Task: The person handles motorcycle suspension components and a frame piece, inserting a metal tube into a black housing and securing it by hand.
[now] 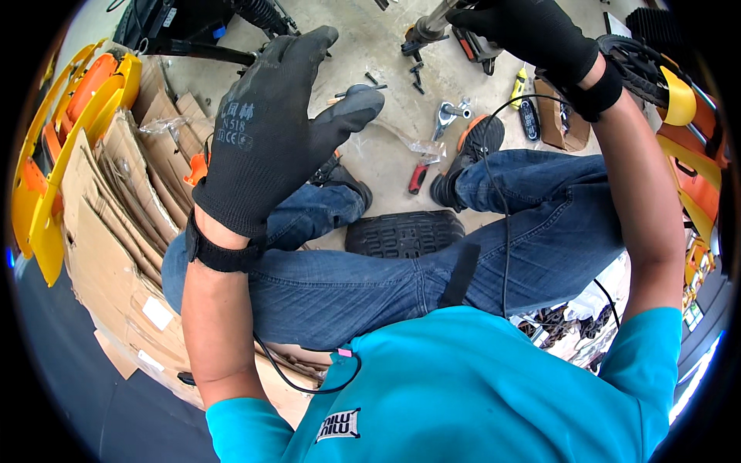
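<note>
The left hand [270, 127] is raised at the far left of centre, thumb spread wide from the fingers, with nothing seen between them; it stands beside a black bar [204, 51], though contact cannot be told. The right hand [536, 35] reaches to the far side, fingertips at the silvery metal tube [436, 25] at the far centre, perhaps to steady it; whether they close around it cannot be told, since the view cuts off there. Both gloves are black, knitted at the cuff and smoother over the fingers. The tube is round and shiny, darker and thicker at its lower end. Black bolts [417, 80] lie loose nearby on the dull concrete floor [386, 147], probably to be within reach, as does the chrome ratchet wrench [445, 116], whose shaft lies partly under crinkled clear plastic [423, 145]. Farther right, a small cardboard box [577, 133] likely keeps small parts together. To the left, creased brown cardboard sheets [116, 201] lean in layers beside curved, glossy yellow plastic panels [48, 224].
</note>
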Demonstrator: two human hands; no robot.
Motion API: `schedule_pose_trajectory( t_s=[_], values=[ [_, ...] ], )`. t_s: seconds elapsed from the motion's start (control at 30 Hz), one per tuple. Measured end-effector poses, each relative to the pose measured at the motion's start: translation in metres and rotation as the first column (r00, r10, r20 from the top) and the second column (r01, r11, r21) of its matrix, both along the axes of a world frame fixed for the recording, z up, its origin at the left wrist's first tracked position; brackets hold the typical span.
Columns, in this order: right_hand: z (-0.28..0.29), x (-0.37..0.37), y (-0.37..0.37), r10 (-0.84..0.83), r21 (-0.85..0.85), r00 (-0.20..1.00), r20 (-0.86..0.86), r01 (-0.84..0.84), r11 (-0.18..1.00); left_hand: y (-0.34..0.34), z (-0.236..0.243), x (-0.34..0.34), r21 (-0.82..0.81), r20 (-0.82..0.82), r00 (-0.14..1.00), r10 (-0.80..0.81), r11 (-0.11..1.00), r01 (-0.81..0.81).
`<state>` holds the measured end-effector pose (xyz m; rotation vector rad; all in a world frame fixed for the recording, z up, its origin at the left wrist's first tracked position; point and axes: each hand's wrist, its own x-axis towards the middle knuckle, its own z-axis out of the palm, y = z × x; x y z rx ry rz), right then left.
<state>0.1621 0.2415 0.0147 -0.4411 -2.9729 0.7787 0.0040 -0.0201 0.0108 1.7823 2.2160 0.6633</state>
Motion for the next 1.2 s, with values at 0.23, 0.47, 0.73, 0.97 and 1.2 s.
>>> schedule_pose_trajectory(
  t_s=[0.23, 0.47, 0.73, 0.97, 1.2],
  values=[
    [0.010, -0.003, -0.004, -0.034, -0.023, 0.997, 0.067, 0.035, 0.999, 0.001, 0.004, 0.001, -0.008, 0.012, 1.000, 0.002, 1.000, -0.002],
    [0.006, -0.005, -0.003, -0.042, -0.049, 0.997, 0.058, 0.044, 0.998, 0.001, 0.001, 0.003, 0.025, 0.024, 0.999, 0.044, 0.999, -0.044],
    [-0.025, -0.001, 0.012, 0.069, -0.061, 0.996, -0.064, -0.073, 0.995, 0.002, 0.013, 0.005, -0.073, 0.087, 0.992, 0.089, 0.994, -0.082],
    [-0.015, -0.001, 0.009, 0.005, 0.002, 0.996, -0.090, -0.004, 1.000, 0.001, 0.013, 0.003, -0.091, 0.074, 0.993, 0.090, 0.992, -0.083],
    [0.020, 0.015, 0.020, -0.018, -0.076, 0.999, -0.028, 0.016, 0.997, -0.003, 0.015, 0.001, -0.017, 0.030, 0.993, 0.111, 0.994, -0.110]
  ],
)
